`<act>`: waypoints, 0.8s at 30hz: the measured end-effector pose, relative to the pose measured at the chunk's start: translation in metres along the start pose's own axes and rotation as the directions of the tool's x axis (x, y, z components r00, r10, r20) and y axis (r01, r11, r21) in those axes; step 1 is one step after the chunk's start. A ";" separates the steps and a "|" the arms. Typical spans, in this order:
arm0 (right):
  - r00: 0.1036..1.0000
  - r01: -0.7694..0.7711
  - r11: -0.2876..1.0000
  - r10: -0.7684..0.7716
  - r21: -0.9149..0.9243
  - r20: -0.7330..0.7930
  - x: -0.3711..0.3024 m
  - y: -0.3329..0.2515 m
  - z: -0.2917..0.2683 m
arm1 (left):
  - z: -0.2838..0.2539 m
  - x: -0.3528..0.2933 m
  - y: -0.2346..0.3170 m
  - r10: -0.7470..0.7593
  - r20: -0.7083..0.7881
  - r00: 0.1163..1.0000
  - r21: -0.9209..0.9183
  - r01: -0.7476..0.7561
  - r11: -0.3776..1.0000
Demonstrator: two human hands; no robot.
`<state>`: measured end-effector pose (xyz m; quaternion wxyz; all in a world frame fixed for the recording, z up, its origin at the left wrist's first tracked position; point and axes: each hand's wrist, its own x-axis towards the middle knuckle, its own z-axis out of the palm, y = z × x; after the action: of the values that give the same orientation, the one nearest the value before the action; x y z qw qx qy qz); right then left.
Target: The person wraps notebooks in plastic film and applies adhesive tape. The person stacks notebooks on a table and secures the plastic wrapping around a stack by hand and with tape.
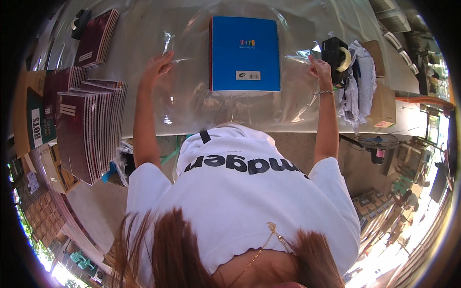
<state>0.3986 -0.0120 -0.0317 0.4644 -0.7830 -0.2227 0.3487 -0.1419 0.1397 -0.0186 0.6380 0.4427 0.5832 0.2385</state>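
View: head camera, looking down at the table [122, 53].
Blue notebook, place: lies flat on the table in front of the person, between the two hands; the blue notebook [244, 57] is touched by neither.
Notebook, direction: long axis runs straight away from the body; short edges face the person and the far side; the print reads upright to the person.
Notebook, look: plain bright blue cover, small multicoloured print above the middle, white label [248, 75] low down, red strip [210, 53] along the left edge, wire binding [278, 53] along the right.
Plastic sheet: the see-through plastic sheet [187, 91] spreads around the notebook, shiny and creased; whether it passes under or over the book I cannot tell.
Left hand: left hand [160, 65] pinches the sheet, well apart from the notebook.
Right hand: right hand [321, 67] pinches the sheet on the other side, just beside a black tape dispenser [331, 50].
Edges and room: a strip of sheet separates the notebook from the table's near edge; maroon notebooks [79, 120] stand beyond the left forearm; plastic pouches [365, 81] and a cardboard box [382, 105] bound the right.
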 end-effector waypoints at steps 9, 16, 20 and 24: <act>0.806 0.044 0.996 -0.083 0.079 0.586 -0.028 -0.084 -0.003 | 0.031 -0.040 0.060 0.245 0.121 0.962 0.247 -0.268 0.931; 0.786 0.147 0.983 -0.046 -0.114 0.616 -0.016 -0.105 0.000 | 0.057 -0.051 0.093 0.281 0.194 0.940 0.295 -0.329 0.897; 0.771 0.221 0.965 -0.083 -0.143 0.631 -0.033 -0.125 0.010 | 0.063 -0.054 0.097 0.285 0.170 0.943 0.319 -0.326 0.890; 0.764 0.491 0.840 -0.287 -0.232 0.578 -0.056 -0.139 0.035 | 0.078 -0.056 0.103 0.239 0.203 0.950 0.297 -0.292 0.909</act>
<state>0.3317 0.0362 0.0986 0.2934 -0.6663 -0.5620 0.3926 -0.0574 0.1228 0.0927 0.5635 0.6344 0.4947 0.1879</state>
